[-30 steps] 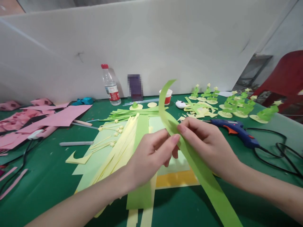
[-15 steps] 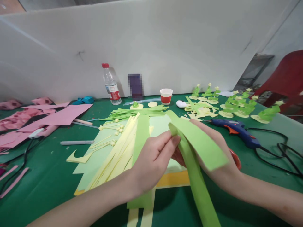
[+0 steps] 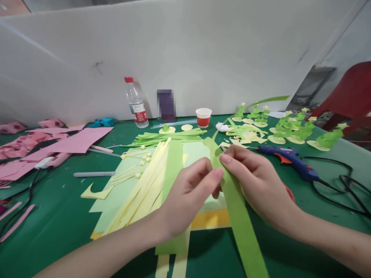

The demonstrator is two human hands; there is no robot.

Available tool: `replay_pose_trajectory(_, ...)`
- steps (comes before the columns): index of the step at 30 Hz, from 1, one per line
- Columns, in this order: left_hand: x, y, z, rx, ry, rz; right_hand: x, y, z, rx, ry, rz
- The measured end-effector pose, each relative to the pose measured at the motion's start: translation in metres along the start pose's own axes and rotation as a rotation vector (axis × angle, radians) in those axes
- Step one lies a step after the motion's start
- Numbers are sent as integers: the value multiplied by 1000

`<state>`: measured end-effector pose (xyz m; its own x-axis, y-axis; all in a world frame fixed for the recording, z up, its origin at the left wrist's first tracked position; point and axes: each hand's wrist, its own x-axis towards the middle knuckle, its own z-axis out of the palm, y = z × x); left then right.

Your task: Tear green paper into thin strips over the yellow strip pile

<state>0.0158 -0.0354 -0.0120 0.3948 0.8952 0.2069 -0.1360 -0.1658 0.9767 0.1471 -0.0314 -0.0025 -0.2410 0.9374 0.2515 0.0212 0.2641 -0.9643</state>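
A long light-green paper strip [image 3: 242, 216] runs from the near edge up to both hands. My left hand [image 3: 193, 193] pinches its left side between thumb and fingers. With thumb and fingertips closed on the same strip, my right hand [image 3: 257, 181] is just to the right. A thin green paper end [image 3: 271, 100] shows at upper right; whether it joins the held strip I cannot tell. Red-handled scissors [image 3: 289, 192] are mostly hidden behind my right hand. Beneath my hands lie a wide green strip [image 3: 173, 166], pale yellow strips [image 3: 145, 185] and pale green sheets [image 3: 108, 208].
Small paper plants [image 3: 294, 127] on round bases stand at right, near a blue glue gun [image 3: 290, 156] and its black cable. A water bottle [image 3: 137, 106] and a paper cup [image 3: 203, 117] stand along the wall. Pink paper [image 3: 72, 141] lies at left.
The loose green flap that hung over my right hand has swung up and away. My right hand has come round to the strip's front, thumb on top. My left hand has barely moved.
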Motion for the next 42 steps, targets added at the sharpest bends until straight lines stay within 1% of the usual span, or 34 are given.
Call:
replay_pose_trajectory(2, 0, -1, 0, 10, -15, -15, 0, 2, 0, 26, -8, 14)
replay_pose_trajectory(4, -1, -3, 1, -35, -17, -24, 0, 4, 1, 69, -35, 44)
replay_pose_trajectory(6, -2, -5, 1, -93, -4, -42, 0, 5, 1, 112, -78, 59)
replay_pose_trajectory(8, -3, -6, 2, -102, 13, -60, 0, 6, 1, 136, -112, 71)
replay_pose_trajectory(10, -3, -7, 3, -83, 25, -77, -1, 8, 2, 139, -84, 88)
replay_pose_trajectory(13, -1, -11, 2, -123, 63, -69, -2, 11, 3, 169, 33, 89)
replay_pose_trajectory(14, -1, -13, 2, -147, 78, -69, -2, 11, 3, 186, 48, 78)
replay_pose_trajectory(17, 1, -16, 0, -176, 130, -63, 2, 10, 2, 187, 0, 38)
replay_pose_trajectory(19, 2, -15, -1, -161, 150, -39, 4, 8, 1, 143, -64, 37)
replay_pose_trajectory(21, 3, -12, -2, -135, 134, -18, 5, 5, 0, 103, -104, 51)
replay_pose_trajectory(25, 3, -9, -3, -99, 41, -52, 3, 5, 0, 80, -63, 50)
replay_pose_trajectory(27, 3, -10, -2, -75, 22, -48, 3, 6, -1, 69, -59, 48)
replay_pose_trajectory(31, 2, -10, -2, -51, 68, -27, 3, 6, 0, -5, -59, 34)
replay_pose_trajectory(34, 2, -9, -1, -34, 43, -49, 2, 5, 1, 4, -73, 65)
replay_pose_trajectory(36, 1, -8, 0, -4, 37, -40, 1, 6, 2, -10, -60, 52)
replay_pose_trajectory(40, -1, -9, 1, 70, 106, 24, -1, 10, 5, -14, 29, -6)
replay_pose_trajectory(42, 0, -9, 0, 98, 147, 36, 0, 11, 5, 43, 11, -18)
